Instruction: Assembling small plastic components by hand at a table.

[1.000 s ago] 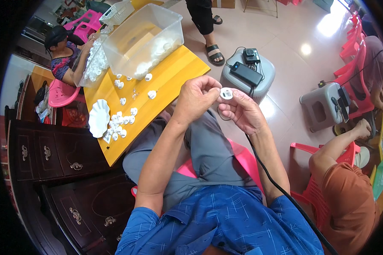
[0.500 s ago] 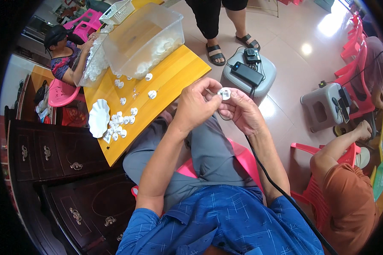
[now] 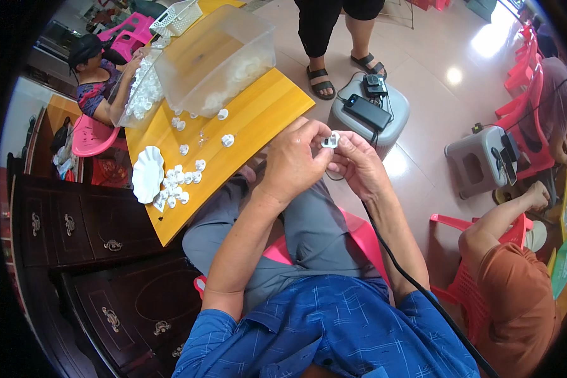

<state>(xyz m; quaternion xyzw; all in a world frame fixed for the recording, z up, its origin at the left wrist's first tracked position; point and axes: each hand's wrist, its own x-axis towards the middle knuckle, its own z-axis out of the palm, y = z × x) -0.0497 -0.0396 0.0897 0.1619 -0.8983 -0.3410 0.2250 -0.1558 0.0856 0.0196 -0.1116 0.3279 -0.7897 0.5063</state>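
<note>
Both my hands are raised over my lap, close together around a small round white plastic part [image 3: 334,139]. My right hand [image 3: 362,169] pinches its right side between thumb and fingers. Against its left side press the thumb and bent finger of my left hand [image 3: 293,157], next to a small dark piece on the part. Whether that dark piece is fixed to it I cannot tell. A cluster of similar white parts [image 3: 181,177] lies on the yellow wooden table [image 3: 264,104], with a few more scattered farther back. Beside the cluster is a white scalloped dish [image 3: 148,174].
A large clear plastic bin [image 3: 217,57] with white pieces stands on the table. A grey stool [image 3: 384,129] holds black electronic devices, and a black cable [image 3: 400,261] runs past my right arm. Dark wooden drawers [image 3: 107,271] are at left. Other people sit on both sides; one stands ahead.
The white part has turned slightly in my fingers, and a dark piece shows at its left side. My left hand has shifted a little to the right.
</note>
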